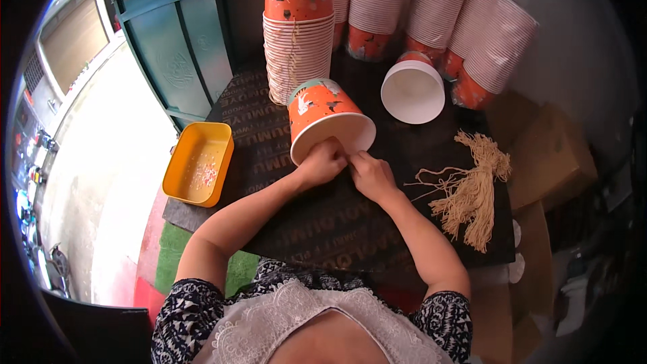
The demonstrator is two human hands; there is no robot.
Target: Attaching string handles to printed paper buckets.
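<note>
Cup: we see the orange printed paper cup lying on its side on the dark table mat, mouth toward us.
Axis: it runs away from us, tilting left.
Left hand: nearer, fingers pinched at the rim.
Right hand: fingertips pinched just beside it.
String: beige bundle lies well right.

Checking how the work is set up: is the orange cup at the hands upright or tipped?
Tipped. The orange cup lies on its side, white rim facing both hands.
</note>
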